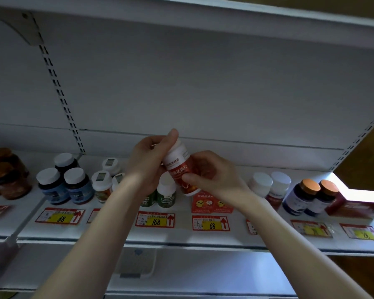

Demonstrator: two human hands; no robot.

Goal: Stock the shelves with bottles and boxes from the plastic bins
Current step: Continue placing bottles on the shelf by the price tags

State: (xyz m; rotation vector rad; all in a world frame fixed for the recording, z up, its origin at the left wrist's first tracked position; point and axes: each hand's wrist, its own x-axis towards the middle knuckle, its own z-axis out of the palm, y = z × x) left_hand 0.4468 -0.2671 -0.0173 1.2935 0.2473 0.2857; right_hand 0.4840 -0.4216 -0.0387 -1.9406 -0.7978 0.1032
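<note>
While both arms reach up to the middle shelf (pixel 181 236), the two hands hold one red-and-white pill bottle (pixel 179 169) between them. It has a white cap & a red label w/ white writing. It tilts, cap end up & to the left. It is in the air, just in front of the green-label bottles (pixel 165 194) & above the red card w/ yellow chicks (pixel 212 202). It is not on the shelf yet.

The left hand (pixel 147 160) grips the top part, w/ fingers curled round the far side & the thumb up by the cap. The right hand (pixel 212 175) grips the bottom part, w/ the thumb across the red label & fingers curled behind.

Lots of other stuff stands on the same shelf. At the far left are brown jars (pixel 7 175) w/ orange-brown lids. Next come dark bottles w/ blue labels (pixel 61 187) & white caps, then small white bottles (pixel 102 184). Right of the hands are two white-cap bottles (pixel 268 184). Then come two dark blue bottles w/ orange caps (pixel 311 197), then a red box (pixel 358 207) lying flat at the far right.

Price tags lie along the near edge: a yellow 68 tag (pixel 59 215) on the left, a 168 tag (pixel 154 221) in the middle & one more 68 tag (pixel 211 223) right under the held bottle. Behind it all is a grey back panel (pixel 203 83) w/ a slotted post (pixel 58 89). An upper shelf (pixel 203 14) is on top.
</note>
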